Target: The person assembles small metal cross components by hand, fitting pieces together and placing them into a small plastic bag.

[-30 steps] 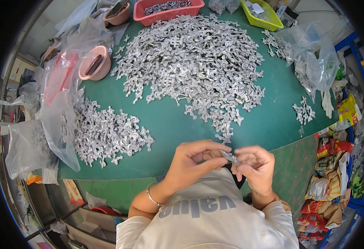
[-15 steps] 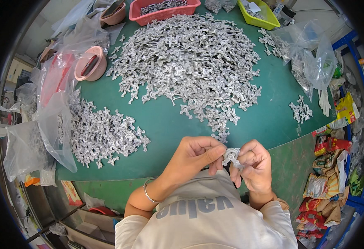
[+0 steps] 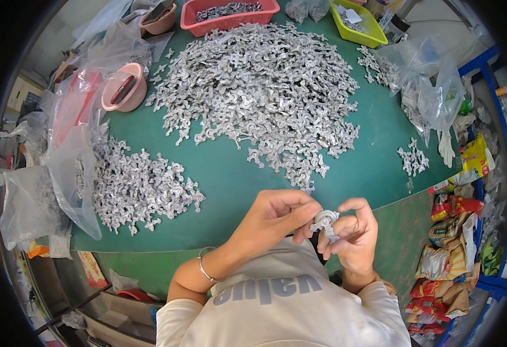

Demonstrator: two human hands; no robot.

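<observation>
Close in front of my body, my left hand (image 3: 279, 217) pinches a small silvery metal casting (image 3: 325, 221) between thumb and fingers. The casting has a curved, ring-like top and short legs pointing down. My right hand (image 3: 354, 234) is at its other side, index finger lifted off and the lower fingers curled against a leg. Just beyond, a big heap of similar castings (image 3: 259, 87) spreads over the green table (image 3: 224, 173). A smaller pile of castings (image 3: 146, 191) lies to the left, and a little cluster (image 3: 413, 157) lies at the right.
A pink bowl (image 3: 127, 98) with a red-and-black tool stands at left, near clear plastic bags (image 3: 30, 202). Along the back are a red basket (image 3: 227, 23) and a yellow-green basket (image 3: 360, 36). At right are a bag of parts (image 3: 432, 98), a white glove (image 3: 445, 148) and a blue rack (image 3: 496, 283).
My right index finger has lifted away from the casting and straightened somewhat. The casting has turned slightly in my left fingers. The whole view has shifted a little.
</observation>
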